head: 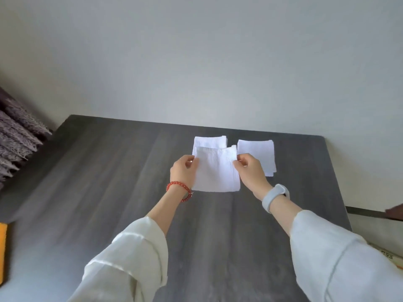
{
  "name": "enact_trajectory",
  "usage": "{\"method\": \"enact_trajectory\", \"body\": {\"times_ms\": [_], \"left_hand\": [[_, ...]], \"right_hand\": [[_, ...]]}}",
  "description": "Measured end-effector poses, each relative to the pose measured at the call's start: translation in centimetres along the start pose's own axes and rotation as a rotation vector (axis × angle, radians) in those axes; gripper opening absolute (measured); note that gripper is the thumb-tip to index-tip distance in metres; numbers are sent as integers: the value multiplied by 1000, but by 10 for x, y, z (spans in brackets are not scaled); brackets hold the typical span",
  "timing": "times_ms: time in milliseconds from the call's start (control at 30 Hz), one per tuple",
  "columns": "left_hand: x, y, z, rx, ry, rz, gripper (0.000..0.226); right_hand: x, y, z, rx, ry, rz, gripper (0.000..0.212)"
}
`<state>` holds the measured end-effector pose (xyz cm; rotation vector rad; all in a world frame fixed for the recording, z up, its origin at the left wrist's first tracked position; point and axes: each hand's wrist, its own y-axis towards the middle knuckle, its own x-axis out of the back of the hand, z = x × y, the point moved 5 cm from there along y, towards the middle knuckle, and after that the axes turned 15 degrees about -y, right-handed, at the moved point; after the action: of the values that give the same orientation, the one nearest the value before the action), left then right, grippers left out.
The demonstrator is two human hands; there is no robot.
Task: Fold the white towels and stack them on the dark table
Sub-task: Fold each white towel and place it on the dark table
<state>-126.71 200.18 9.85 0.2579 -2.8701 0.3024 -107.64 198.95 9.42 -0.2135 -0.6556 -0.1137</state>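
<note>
Past the left edge of the dark table (109,192) we see something orange (3,251) low down and a fuzzy purple-grey cloth (17,138) higher up. The left part of the table is bare wood, with lots of room from the near edge to the far edge.

Next comes our left hand (184,171), with a red bead bracelet (178,190) on the wrist. Its fingers and thumb pinch the left side of the held towel (216,171). This white towel is folded into a square, and we hold it up by its two sides, near the top corners, over the middle of the table.

Behind it, nearer the far edge, a folded towel (210,142) lies flat, partly hidden by the held one.

Our right hand (250,171) pinches the right side of the held towel with curled fingers. A pale grey band (275,197) sits on that wrist.

Just right of that hand, the right folded towel (257,155) lies flat, apart from the back one. There is bare table between it and the right edge.

Past the right edge, low down, we see a paper thing (390,256) with writing too blurry to read.
</note>
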Motion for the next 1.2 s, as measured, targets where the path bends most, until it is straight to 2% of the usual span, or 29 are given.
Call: {"method": "enact_trajectory", "body": {"times_ms": [167, 367, 733, 867, 933, 967, 1033, 1100, 1133, 1200], "left_hand": [[-5, 78, 4, 35, -38, 3, 23], [-24, 140, 18, 48, -43, 30, 24], [-49, 171, 70, 101, 49, 70, 25], [-51, 173, 79, 71, 124, 16, 21], [-47, 172, 74, -27, 253, -58, 21], [-46, 170, 69, -140, 309, -86, 21], [-50, 163, 58, -469, 408, -43, 24], [-61, 155, 60, -713, 563, 64, 32], [-66, 154, 63, -736, 640, 125, 36], [-74, 154, 70, -620, 768, 264, 49]], "right_hand": [[-19, 76, 16, -37, -32, -17, 19], [-35, 127, 15, -96, -88, -85, 18], [-71, 151, -26, -210, -177, -73, 20], [-74, 151, -34, -183, -236, -124, 15], [-69, 146, -28, -105, -282, -227, 17], [-66, 142, -23, -31, -349, -294, 21], [-66, 134, -13, 172, -560, -383, 27], [-76, 130, -12, 346, -810, -358, 33], [-84, 131, -15, 382, -928, -301, 36], [-96, 137, -23, 348, -1108, -175, 46]]}}
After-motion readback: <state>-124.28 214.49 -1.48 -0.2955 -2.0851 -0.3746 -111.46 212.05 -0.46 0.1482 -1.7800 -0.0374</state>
